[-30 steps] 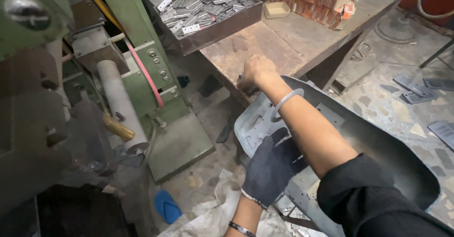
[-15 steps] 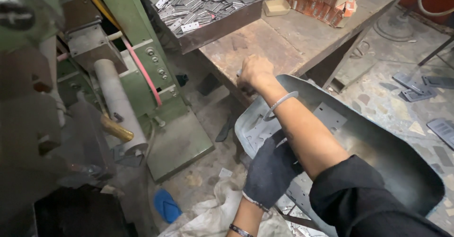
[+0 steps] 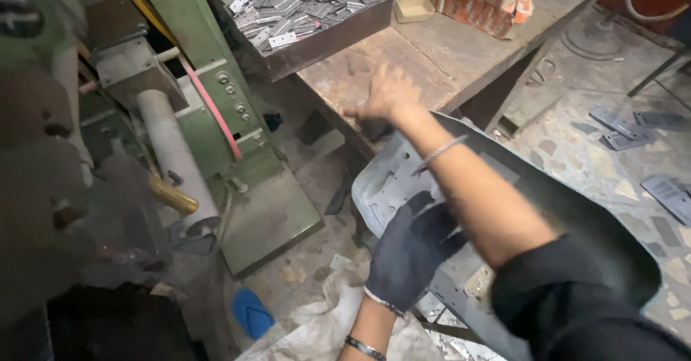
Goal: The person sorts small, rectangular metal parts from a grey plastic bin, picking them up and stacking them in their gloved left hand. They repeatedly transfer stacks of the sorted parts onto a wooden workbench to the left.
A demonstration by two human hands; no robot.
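Nearest: one white cloth point(image 3: 309, 336), cut off below. Your left hand point(image 3: 410, 249), one dark glove, fingers curled onto the one grey metal sheet point(image 3: 561, 210); your arm hides its middle. Your right hand point(image 3: 389, 95), blurred, fingers spread above the wooden bench point(image 3: 439, 51). Farthest: one tray point(image 3: 317, 15), its metal pieces too many to count.

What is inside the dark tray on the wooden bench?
The tray holds a heap of small flat grey metal pieces, piled loosely. Its bottom is covered by them, and the far end runs out of the picture. The bare right hand hangs over the bench nearby, blurred.
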